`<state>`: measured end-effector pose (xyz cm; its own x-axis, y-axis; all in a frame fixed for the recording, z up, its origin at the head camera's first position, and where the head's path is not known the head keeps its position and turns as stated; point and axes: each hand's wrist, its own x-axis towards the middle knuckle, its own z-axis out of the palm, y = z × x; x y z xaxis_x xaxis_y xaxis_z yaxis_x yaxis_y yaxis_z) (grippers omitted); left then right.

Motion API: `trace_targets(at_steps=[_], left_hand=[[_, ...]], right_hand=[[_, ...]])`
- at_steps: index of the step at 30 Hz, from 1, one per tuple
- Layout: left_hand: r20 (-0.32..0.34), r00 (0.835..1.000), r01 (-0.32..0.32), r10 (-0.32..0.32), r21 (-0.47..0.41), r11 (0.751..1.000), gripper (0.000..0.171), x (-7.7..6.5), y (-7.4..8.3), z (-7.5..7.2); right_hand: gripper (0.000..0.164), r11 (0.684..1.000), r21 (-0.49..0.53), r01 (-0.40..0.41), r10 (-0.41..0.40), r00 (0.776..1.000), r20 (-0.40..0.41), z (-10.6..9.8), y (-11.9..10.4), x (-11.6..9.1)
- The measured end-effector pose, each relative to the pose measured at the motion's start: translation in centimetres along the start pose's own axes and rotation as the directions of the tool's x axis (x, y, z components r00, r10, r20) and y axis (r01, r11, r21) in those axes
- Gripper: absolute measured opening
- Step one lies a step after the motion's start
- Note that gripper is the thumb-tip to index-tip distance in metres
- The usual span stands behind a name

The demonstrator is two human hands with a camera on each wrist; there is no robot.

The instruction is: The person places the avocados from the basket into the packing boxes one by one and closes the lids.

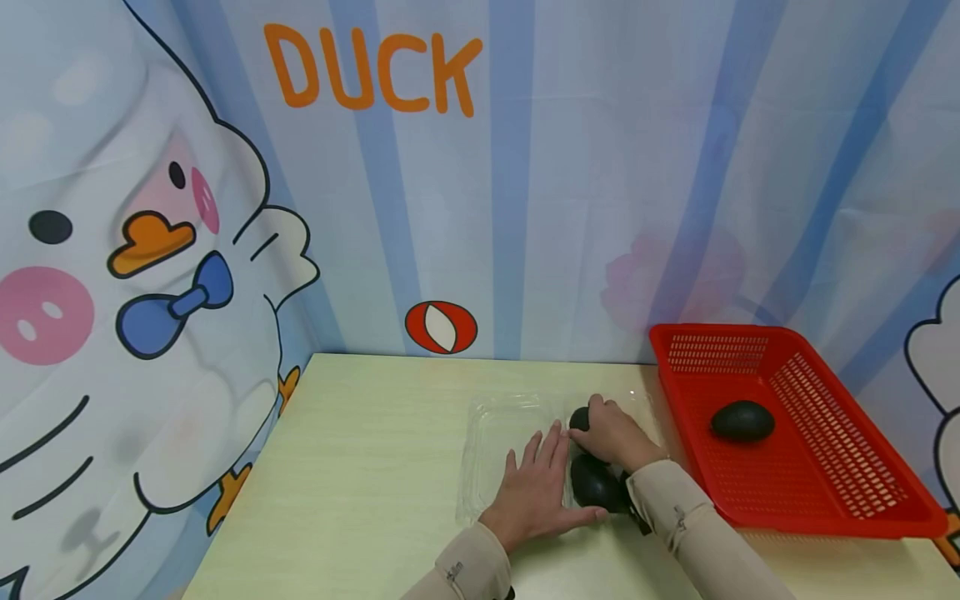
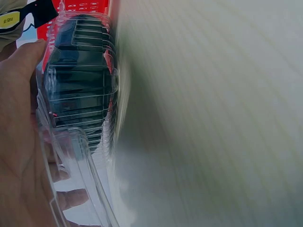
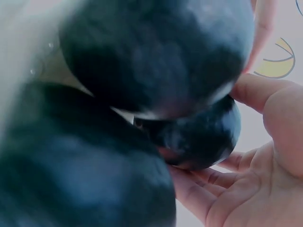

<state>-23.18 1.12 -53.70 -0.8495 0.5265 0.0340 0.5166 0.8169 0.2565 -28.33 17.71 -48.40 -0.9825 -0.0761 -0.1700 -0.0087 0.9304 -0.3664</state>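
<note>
A clear plastic clamshell box [image 1: 497, 454] lies opened on the table, one half to each side of my hands. My left hand [image 1: 528, 496] rests on it, fingers straight and spread, thumb pointing right. In the right half, my right hand [image 1: 618, 435] grips a dark green avocado [image 1: 580, 418] at the far end. Another avocado [image 1: 596, 483] sits nearer, beside the left hand. In the right wrist view, fingers and thumb close round one avocado [image 3: 199, 137], with two larger-looking ones closer to the camera. The left wrist view shows avocados [image 2: 78, 75] through the ribbed plastic wall.
A red plastic basket [image 1: 810, 521] stands to the right, close to the right forearm, with one avocado [image 1: 742, 421] in it. The pale table [image 1: 360, 467] ends at a cartoon-printed backdrop [image 1: 570, 167] behind.
</note>
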Motion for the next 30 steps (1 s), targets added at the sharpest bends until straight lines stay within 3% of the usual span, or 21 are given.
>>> trace_targets(at_steps=[13, 30], left_hand=[[-0.014, 1.0, -0.011, 0.011, 0.003, 1.0, 0.117, 0.0, 0.0, 0.0], [-0.012, 1.0, -0.01, 0.011, 0.015, 1.0, 0.117, 0.1, 0.0, 0.2]], right_hand=[[0.063, 0.999, 0.005, 0.031, -0.031, 0.999, 0.028, 0.3, 0.2, -0.2], [0.058, 0.999, 0.025, 0.026, -0.026, 1.0, -0.015, -1.5, 0.0, -2.2]])
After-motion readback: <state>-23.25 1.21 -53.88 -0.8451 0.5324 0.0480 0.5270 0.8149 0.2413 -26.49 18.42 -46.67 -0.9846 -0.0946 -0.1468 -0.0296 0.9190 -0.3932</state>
